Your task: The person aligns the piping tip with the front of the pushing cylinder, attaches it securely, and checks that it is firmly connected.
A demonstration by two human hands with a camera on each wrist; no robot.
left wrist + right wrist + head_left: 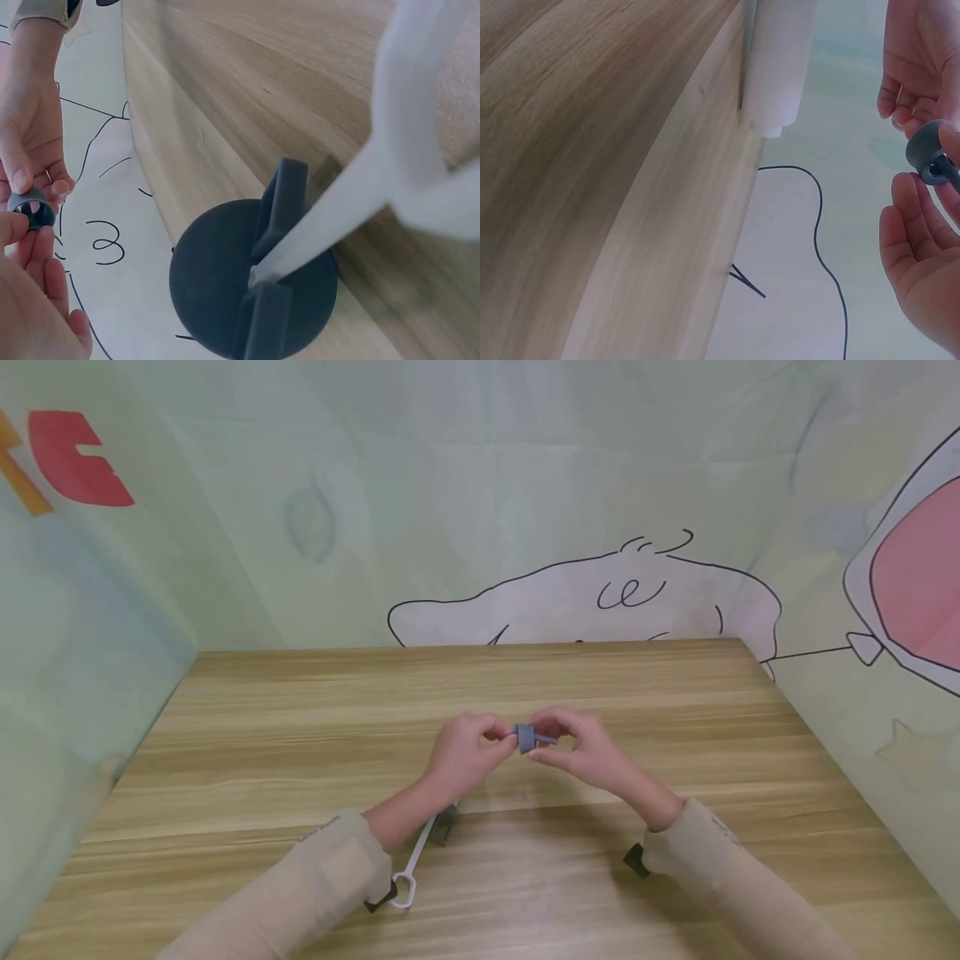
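Note:
A small grey-blue ring-shaped part with a thin rod sticking out to the right is held above the table by both hands. My left hand pinches it from the left between thumb and fingertips. From the right, my right hand grips it with thumb and fingers. Its hollow opening faces the left wrist view, where the ring sits between the fingertips. Below my left forearm is a dark grey round base with two upright brackets, and a white loop-ended stick stands between them.
Under the hands lies a wood-grain table. A printed cloth wall with cartoon drawings stands behind and beside it. In the right wrist view, a white cylinder shows near the table edge; what it belongs to cannot be told.

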